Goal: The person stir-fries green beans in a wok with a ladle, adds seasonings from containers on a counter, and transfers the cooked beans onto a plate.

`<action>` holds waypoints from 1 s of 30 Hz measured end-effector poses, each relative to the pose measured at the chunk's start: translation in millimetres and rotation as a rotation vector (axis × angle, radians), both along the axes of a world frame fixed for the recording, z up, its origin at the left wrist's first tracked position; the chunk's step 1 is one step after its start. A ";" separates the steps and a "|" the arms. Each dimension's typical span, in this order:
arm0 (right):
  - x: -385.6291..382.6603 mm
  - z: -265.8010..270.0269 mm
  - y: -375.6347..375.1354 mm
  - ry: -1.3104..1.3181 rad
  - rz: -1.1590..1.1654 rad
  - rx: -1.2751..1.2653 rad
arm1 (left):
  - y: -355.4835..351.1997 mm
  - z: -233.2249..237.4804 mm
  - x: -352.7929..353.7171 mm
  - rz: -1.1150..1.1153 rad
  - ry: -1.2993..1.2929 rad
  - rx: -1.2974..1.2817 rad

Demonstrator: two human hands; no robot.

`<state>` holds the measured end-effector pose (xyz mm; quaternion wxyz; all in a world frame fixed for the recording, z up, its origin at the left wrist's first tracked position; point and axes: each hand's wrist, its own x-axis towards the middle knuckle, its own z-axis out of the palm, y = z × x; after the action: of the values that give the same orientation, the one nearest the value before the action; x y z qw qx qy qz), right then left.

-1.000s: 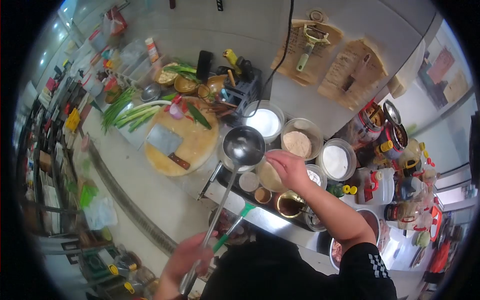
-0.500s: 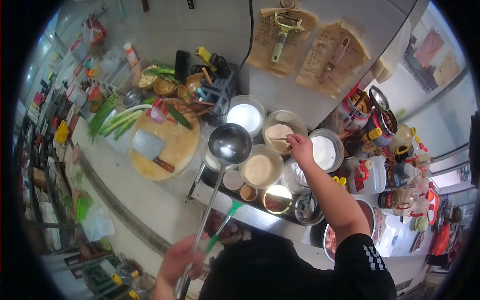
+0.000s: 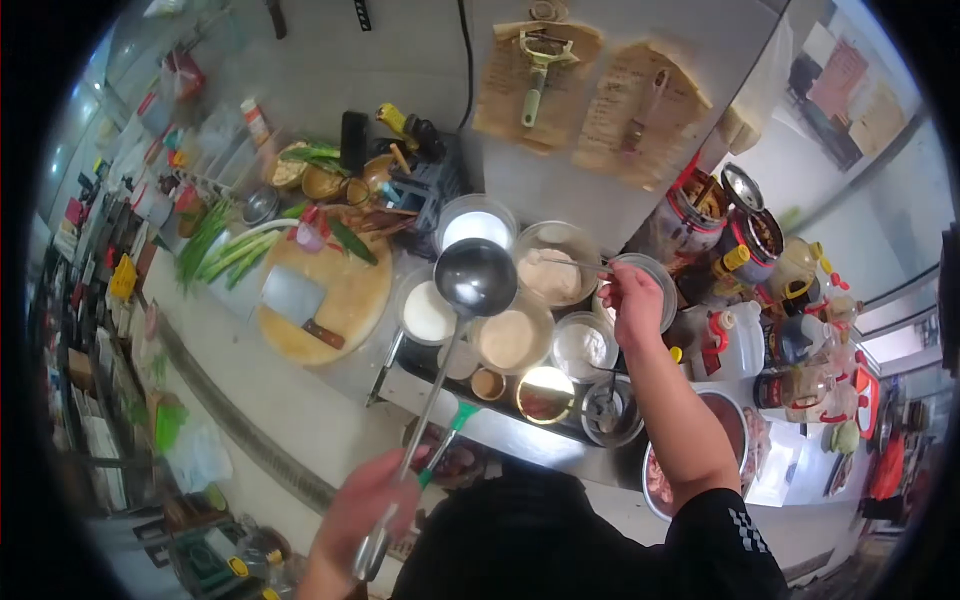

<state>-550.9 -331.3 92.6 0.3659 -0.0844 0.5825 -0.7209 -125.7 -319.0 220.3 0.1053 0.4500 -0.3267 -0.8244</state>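
My left hand [image 3: 375, 500], slightly blurred, is wrapped round the handle of a long metal ladle [image 3: 475, 277]. The ladle's bowl hangs over the containers, between a tub of white powder [image 3: 428, 312] and a tub of beige powder [image 3: 512, 340]. In my right hand [image 3: 634, 294] is the thin handle of a small spoon, pinched between the fingers. That handle reaches left over a tub of pinkish-beige powder [image 3: 550, 275], where the spoon's tip is hard to make out. Beneath my right hand sits another round tub [image 3: 655, 285], partly covered by it.
On the left, a round cutting board [image 3: 360, 310] carries a cleaver [image 3: 295, 293], with green onions [image 3: 235, 255] beside it. Bottles and jars [image 3: 800, 340] crowd the right. A bowl of raw meat [image 3: 658, 485] is by my right forearm. A green-handled tool [image 3: 455, 430] lies near the ladle.
The view has shifted a little. The ladle's bowl has moved right relative to the tubs, uncovering the white powder. My right hand has drawn right from the pinkish-beige tub with the small spoon.
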 end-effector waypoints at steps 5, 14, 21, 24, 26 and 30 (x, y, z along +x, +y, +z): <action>-12.7 22.5 35.5 0.701 -0.011 0.167 | -9.3 8.0 -35.9 -0.077 0.005 0.066; -75.3 -48.3 81.2 0.534 -0.008 0.415 | -10.7 1.7 -65.9 -0.228 0.064 0.125; -84.6 -41.0 89.6 0.206 -0.043 0.305 | -8.2 2.5 -80.8 -0.297 0.026 0.085; -86.7 -33.5 95.0 0.143 -0.124 0.239 | -8.8 -1.2 -84.1 -0.304 0.020 0.072; -83.3 -19.3 99.5 0.115 -0.201 0.206 | -9.0 -3.9 -86.9 -0.305 0.021 0.064; -72.5 11.3 107.4 0.153 -0.189 0.065 | -7.3 -4.2 -94.3 -0.290 0.026 0.053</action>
<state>-623.4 -223.9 103.9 0.2535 -0.0721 0.6369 -0.7245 -220.0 -326.3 216.1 -0.0227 0.3900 -0.3652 -0.8450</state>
